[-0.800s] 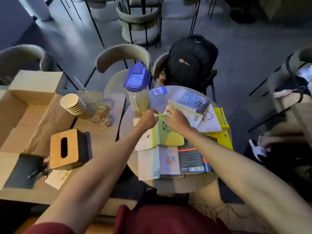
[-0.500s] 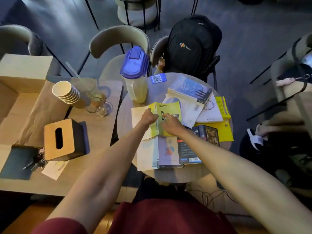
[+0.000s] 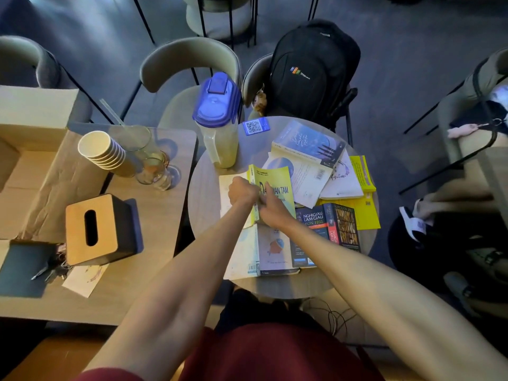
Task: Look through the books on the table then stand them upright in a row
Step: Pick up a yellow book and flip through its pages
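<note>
right now your left hand (image 3: 242, 191) is closed on the pale open pages of the yellow book (image 3: 275, 185), and your right hand (image 3: 270, 213) pinches its cover near the spine. it lies open at the middle of the round bench (image 3: 203, 193), overlapping the other books (image 3: 324, 188) spread flat to its right and front. leaf through gently, support the spine, and keep clear of the pitcher (image 3: 220, 125) just behind.

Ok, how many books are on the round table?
7 visible; overlaps may hide more. Yellow-green book, held; fish-cover book at near edge; dark book right of it; blue book and two white books at back; yellow book far right.
</note>
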